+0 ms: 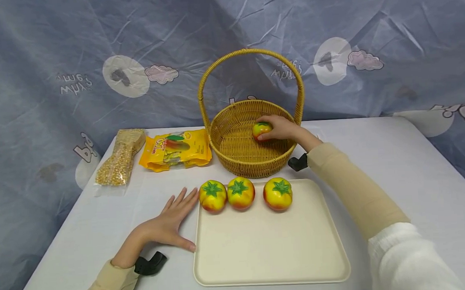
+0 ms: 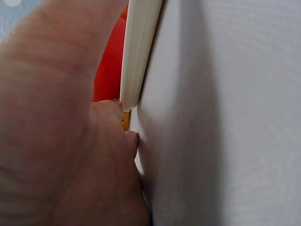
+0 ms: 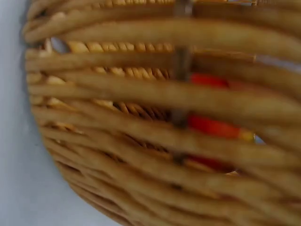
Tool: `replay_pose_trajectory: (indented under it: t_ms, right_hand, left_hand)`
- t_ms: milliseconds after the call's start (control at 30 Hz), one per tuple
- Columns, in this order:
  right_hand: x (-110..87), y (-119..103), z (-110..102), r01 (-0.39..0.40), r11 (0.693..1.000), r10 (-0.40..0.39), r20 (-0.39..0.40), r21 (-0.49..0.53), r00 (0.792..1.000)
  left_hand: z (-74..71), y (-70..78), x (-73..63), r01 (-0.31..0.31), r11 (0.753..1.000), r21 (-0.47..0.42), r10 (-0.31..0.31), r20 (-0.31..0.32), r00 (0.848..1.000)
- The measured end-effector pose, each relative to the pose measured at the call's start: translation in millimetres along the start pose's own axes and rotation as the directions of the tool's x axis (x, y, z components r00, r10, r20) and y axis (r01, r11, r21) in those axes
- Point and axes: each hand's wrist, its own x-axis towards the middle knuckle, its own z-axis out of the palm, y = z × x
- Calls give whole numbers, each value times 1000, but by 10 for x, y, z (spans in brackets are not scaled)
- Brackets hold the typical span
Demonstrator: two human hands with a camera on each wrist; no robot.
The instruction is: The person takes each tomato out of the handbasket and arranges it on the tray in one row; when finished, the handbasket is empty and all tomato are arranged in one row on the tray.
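My right hand (image 1: pixel 280 127) grips a yellow-red persimmon (image 1: pixel 260 130) with a green leafy top, inside the round wicker basket (image 1: pixel 234 147). In the right wrist view the basket's weave (image 3: pixel 117 89) stands before the camera, and red patches of the fruit (image 3: pixel 211 127) show through its gaps. Palm down with fingers spread, my left hand (image 1: pixel 167 225) rests on the table against the left edge of the cream tray (image 1: pixel 269 252). Three similar persimmons sit along the tray's far side: a left one (image 1: pixel 213 197), a middle one (image 1: pixel 240 193) and a right one (image 1: pixel 277 194).
Left of the basket lies a yellow snack bag (image 1: pixel 177 150) with a mango picture. Beyond it, a clear bag of corn kernels (image 1: pixel 120 159) lies at the table's left edge. The basket's tall arched handle (image 1: pixel 247 51) rises before a grey-blue cloth backdrop (image 1: pixel 225 14).
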Motion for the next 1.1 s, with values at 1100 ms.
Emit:
replay_pose_trajectory:
  t_ms: [1100]
  right_hand:
    - [-2034, 31, 224, 226, 903, -283, 110, 364, 953]
  left_hand:
    - [-1, -17, 6, -18, 1000, -2, 18, -6, 1000]
